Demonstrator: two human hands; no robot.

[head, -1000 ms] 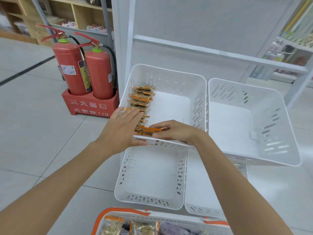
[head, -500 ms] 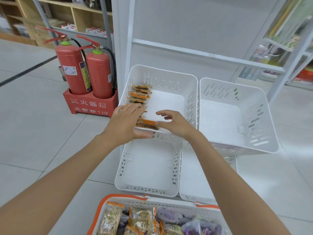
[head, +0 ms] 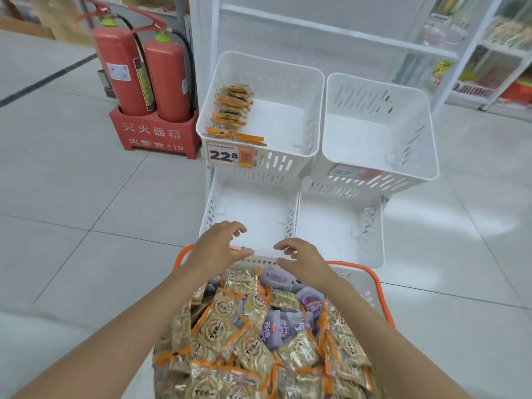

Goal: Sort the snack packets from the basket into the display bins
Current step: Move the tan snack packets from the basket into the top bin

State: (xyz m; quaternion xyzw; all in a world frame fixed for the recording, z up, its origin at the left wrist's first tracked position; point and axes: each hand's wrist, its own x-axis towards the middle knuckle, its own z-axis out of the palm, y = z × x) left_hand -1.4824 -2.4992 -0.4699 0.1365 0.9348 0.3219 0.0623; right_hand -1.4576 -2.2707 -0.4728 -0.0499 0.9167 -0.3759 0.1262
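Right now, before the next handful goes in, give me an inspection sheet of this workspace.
Surface: grey tiled floor.
Job's things: orange-rimmed basket heaped with gold and purple snack packets; upper left bin holds one row of orange-edged packets; upper right bin and both lower bins look empty.
Clutter: nothing seen.
Grippers: left hand and right hand open, holding nothing, over the basket's far rim.
Cables: nothing seen; only black hoses on the fire extinguishers.
Surroundings: the two red extinguishers in a red stand, white rack, stocked shelves at right.

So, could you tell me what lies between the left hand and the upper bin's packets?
Head view: the lower left bin, holding nothing, and a price tag.
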